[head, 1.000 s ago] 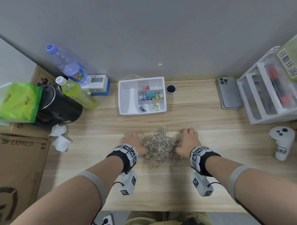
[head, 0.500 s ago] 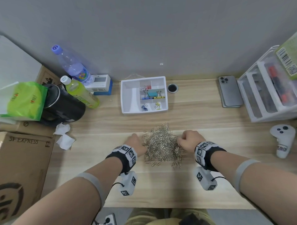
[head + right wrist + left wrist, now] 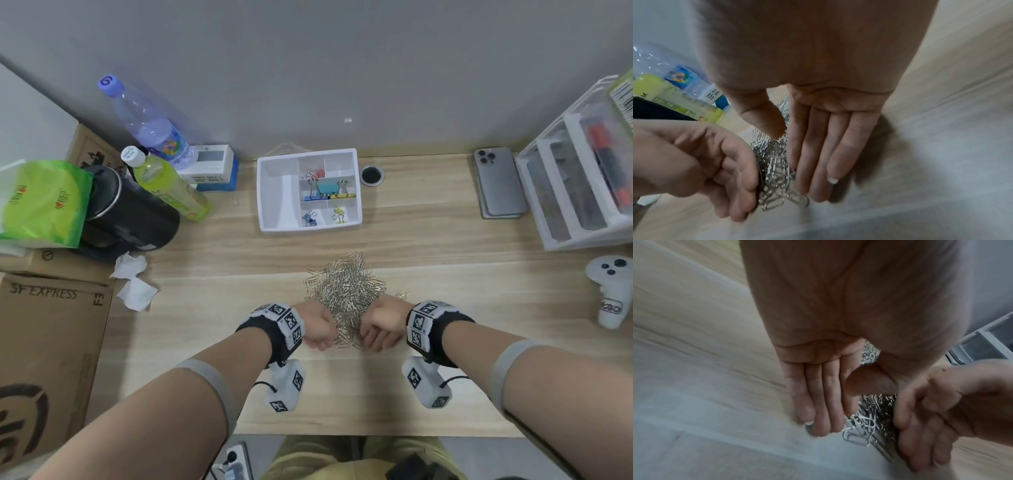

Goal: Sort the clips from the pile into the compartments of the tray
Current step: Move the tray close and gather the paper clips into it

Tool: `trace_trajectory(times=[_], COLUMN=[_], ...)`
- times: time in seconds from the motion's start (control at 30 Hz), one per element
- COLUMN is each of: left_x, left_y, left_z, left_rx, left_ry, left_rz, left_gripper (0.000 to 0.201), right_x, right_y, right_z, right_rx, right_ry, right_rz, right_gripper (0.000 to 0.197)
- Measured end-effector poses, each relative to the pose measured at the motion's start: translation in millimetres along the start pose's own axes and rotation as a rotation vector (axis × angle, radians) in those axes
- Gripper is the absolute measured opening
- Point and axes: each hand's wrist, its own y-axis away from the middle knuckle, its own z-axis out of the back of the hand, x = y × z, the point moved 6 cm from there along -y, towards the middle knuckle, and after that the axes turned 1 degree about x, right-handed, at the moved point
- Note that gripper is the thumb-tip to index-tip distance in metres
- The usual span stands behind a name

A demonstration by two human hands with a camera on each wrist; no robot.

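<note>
A heap of silver paper clips [image 3: 346,291] lies mid-table, in front of the white compartment tray [image 3: 277,198]. The tray's small right compartments hold a few coloured binder clips; its big left compartment is bare. My left hand [image 3: 317,329] presses against the near-left side of the heap and my right hand [image 3: 380,325] against the near-right side, a narrow strip of clips between them. In the left wrist view the left hand [image 3: 824,402] has straight fingers tipped down onto the table beside the clips [image 3: 875,415]. The right hand [image 3: 828,146] lies likewise against the clips [image 3: 774,170].
A phone [image 3: 498,181] and a white drawer organiser [image 3: 575,192] stand back right, a white controller [image 3: 609,291] at the right edge. Bottles [image 3: 171,186], a black pot [image 3: 126,212], crumpled tissue [image 3: 132,281] and a cardboard box [image 3: 44,325] crowd the left.
Both hands have slid inward and toward me along the heap's sides. The clips are squeezed into a narrower, more heaped pile.
</note>
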Motion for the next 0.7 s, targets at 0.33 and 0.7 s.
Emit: trace_trajectory(times=[0.33,0.7], left_x=[0.2,-1.8], left_y=[-10.3,17.3], left_z=[-5.0,67.7], left_rx=[0.008,-0.139], left_ry=[0.023,0.176], left_rz=[-0.053,-0.039], left_gripper=[0.023,0.013], right_x=[19.1,122.4], right_y=[-1.9,28.7], right_z=[-14.4,55.8], right_rx=[0.013,-0.478], right_ry=[0.024,0.183], right_rz=[0.079,0.417], right_gripper=[0.018,0.013])
